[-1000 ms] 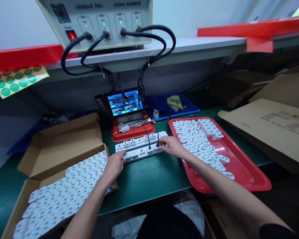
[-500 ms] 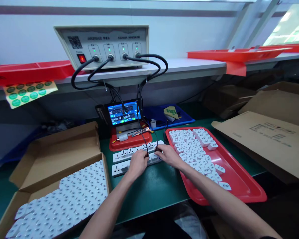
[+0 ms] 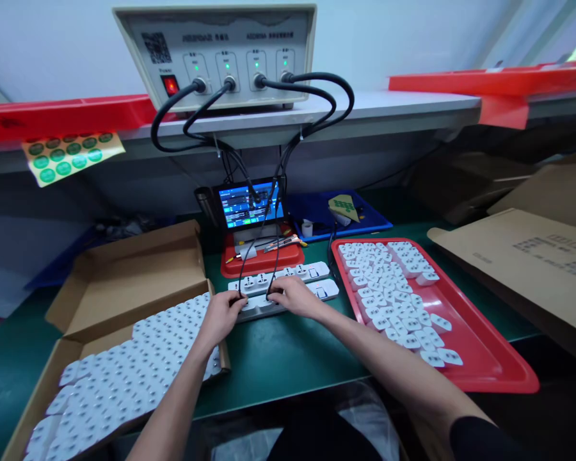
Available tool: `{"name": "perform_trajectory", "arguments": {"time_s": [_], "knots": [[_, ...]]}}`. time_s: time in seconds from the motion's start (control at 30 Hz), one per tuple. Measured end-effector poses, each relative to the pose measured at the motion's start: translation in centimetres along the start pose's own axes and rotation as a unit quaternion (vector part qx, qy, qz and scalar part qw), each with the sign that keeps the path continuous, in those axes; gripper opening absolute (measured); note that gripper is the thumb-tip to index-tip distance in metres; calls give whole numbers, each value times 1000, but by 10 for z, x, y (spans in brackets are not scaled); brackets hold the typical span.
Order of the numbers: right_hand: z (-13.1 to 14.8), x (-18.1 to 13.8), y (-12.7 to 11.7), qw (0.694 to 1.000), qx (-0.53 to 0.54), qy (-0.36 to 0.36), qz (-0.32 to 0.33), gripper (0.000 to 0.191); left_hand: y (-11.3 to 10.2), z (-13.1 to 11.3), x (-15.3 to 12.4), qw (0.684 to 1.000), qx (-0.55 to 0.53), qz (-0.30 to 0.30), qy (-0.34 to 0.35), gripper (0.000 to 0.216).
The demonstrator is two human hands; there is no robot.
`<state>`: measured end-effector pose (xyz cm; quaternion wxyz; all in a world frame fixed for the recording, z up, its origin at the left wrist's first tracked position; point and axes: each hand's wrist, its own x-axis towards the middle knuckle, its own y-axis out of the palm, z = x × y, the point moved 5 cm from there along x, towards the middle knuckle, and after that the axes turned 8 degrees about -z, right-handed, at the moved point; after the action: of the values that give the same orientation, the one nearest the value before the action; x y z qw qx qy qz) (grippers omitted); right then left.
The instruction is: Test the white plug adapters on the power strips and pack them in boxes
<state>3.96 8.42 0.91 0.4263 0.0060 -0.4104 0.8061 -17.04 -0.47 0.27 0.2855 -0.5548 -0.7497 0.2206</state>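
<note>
My left hand (image 3: 224, 315) pinches the end of a thin black cable (image 3: 240, 272) at the left part of the front white power strip (image 3: 325, 290). Just to the right, my right hand (image 3: 295, 296) has its fingers closed on the end of a second black cable (image 3: 275, 261), over the middle of the same strip. My fingers hide both cable tips, so I cannot tell whether they sit in anything. A second power strip (image 3: 317, 271) with several sockets lies directly behind. Both cables hang down in front of a lit screen (image 3: 242, 208).
At left, an open carton (image 3: 139, 269) holds rows of white adapters (image 3: 139, 365). To the right, a red tray (image 3: 484, 358) carries more white adapters (image 3: 388, 294). A test box (image 3: 225, 57) with thick black cables stands on the shelf. Behind lies a blue tray (image 3: 374, 221).
Both hands have shifted left along the front strip with the cable ends, uncovering its right end. My view has tilted down and turned slightly left.
</note>
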Motion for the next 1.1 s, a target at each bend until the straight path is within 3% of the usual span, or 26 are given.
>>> {"name": "perform_trajectory", "arguments": {"time_s": [0.27, 0.6, 0.67, 0.77, 0.9, 0.97, 1.03, 1.1], "knots": [[5, 4, 14, 997, -70, -13, 9, 7, 3, -6, 0, 1000, 7, -1, 13, 24], [16, -4, 25, 989, -136, -60, -1, 7, 9, -16, -9, 993, 86, -20, 79, 17], [15, -5, 17, 989, -131, -70, 1, 8, 7, -15, -9, 992, 94, -18, 87, 18], [5, -12, -16, 989, -130, -68, -13, 18, -1, -16, -11, 991, 102, -9, 91, 14], [-28, -31, -60, 982, -186, -38, 4, 37, -10, -42, -20, 970, 157, -141, 121, 18], [-45, -40, -68, 975, -217, -16, 36, 38, 10, -69, -25, 956, 188, -144, 176, 19], [-56, -46, -66, 971, -229, 4, 61, 31, 48, -95, -25, 948, 212, -71, 227, 22], [-59, -49, -62, 971, -227, 9, 69, 24, 85, -113, -19, 941, 244, 1, 236, 31]]}}
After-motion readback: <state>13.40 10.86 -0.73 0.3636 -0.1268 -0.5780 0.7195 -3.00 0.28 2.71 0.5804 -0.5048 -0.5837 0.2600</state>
